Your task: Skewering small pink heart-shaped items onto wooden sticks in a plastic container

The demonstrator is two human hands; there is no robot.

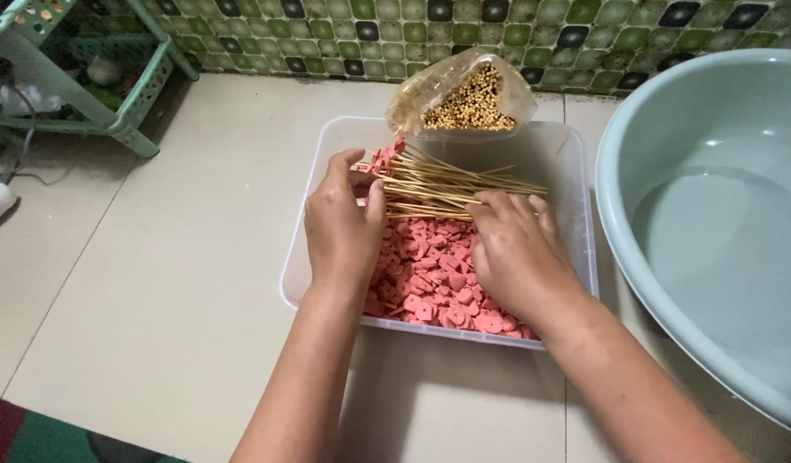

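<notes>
A clear plastic tub (575, 171) on the tiled floor holds a heap of pink sausage slices (430, 274). My left hand (342, 227) grips a bundle of thin bamboo skewers (447, 184) that fans out to the right; a few pink slices are threaded near its fingers. Palm down, my right hand (517, 253) rests over the slices, its fingertips touching the skewers' lower edge. A clear bag of more skewers (468, 99), ends facing me, leans on the tub's far rim.
A large pale blue-grey basin (712, 214) sits right of the tub. A green plastic rack (112, 94) stands at the far left against a green mosaic tiled wall (515, 34). A cable and a white object lie at the left edge.
</notes>
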